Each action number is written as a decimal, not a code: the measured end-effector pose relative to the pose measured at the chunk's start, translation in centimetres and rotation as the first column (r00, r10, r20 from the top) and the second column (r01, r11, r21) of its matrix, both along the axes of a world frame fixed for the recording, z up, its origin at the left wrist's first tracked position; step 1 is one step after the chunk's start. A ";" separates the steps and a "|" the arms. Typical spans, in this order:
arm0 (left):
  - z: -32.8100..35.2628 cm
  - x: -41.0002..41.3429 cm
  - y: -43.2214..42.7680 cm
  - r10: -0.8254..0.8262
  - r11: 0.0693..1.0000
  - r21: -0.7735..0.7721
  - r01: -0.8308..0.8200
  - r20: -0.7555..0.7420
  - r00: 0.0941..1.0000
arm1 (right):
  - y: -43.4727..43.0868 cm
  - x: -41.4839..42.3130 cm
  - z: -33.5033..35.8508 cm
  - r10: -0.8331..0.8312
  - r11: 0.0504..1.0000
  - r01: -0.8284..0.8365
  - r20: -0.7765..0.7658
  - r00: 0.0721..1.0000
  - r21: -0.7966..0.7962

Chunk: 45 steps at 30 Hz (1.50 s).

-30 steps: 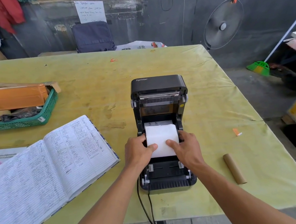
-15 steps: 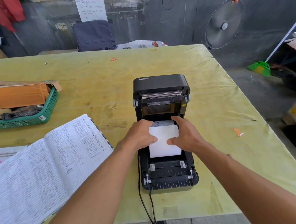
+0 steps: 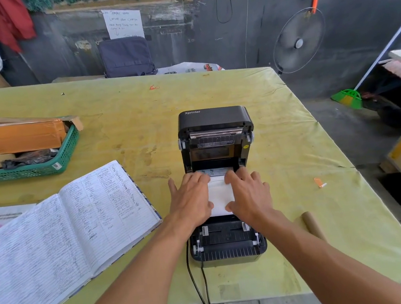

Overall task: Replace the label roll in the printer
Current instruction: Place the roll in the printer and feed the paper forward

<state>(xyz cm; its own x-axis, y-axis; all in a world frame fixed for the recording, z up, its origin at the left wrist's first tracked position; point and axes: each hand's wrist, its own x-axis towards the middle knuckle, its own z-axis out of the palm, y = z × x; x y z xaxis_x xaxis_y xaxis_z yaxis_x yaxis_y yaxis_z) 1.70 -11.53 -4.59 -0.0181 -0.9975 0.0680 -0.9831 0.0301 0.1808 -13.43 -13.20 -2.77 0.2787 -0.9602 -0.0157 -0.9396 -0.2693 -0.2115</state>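
The yellow-green covered table (image 3: 124,126) carries a black label printer (image 3: 230,247) near its front edge, with the lid standing open. An open handwritten ledger book (image 3: 59,234) lies toward the front left corner. The white label roll (image 3: 221,195) sits inside the printer's bay. The left hand (image 3: 192,198) and right hand (image 3: 248,192) lie flat with spread fingers, pressing on both sides of the roll. A brown cardboard tube (image 3: 312,226) lies near the front right edge.

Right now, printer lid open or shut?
Open. The printer lid stands tipped back, exposing the bay, where the left hand and right hand press the white label roll.
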 end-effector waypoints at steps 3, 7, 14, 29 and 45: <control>-0.6 -0.3 1.1 -0.037 0.995 -0.084 0.044 0.091 0.995 | 0.6 0.0 -0.7 0.023 0.999 -0.025 -0.041 0.999 -0.048; -1.1 -0.3 2.0 -0.087 0.983 -0.148 0.107 0.135 0.987 | 1.1 0.0 -1.3 0.074 0.993 -0.082 -0.096 0.993 -0.085; -0.4 1.3 2.1 -0.219 0.956 -0.159 0.245 0.164 0.962 | 1.8 -0.9 -2.1 0.118 0.981 -0.132 -0.108 0.987 -0.142; -1.4 -0.3 3.0 -0.148 0.966 -0.175 0.189 0.220 0.964 | 4.1 -1.8 -3.8 0.138 0.973 -0.163 -0.152 0.979 -0.166; -2.5 -1.1 4.0 -0.141 0.969 -0.169 0.179 0.217 0.966 | 4.0 -2.1 -5.3 0.290 0.938 -0.330 -0.279 0.915 -0.107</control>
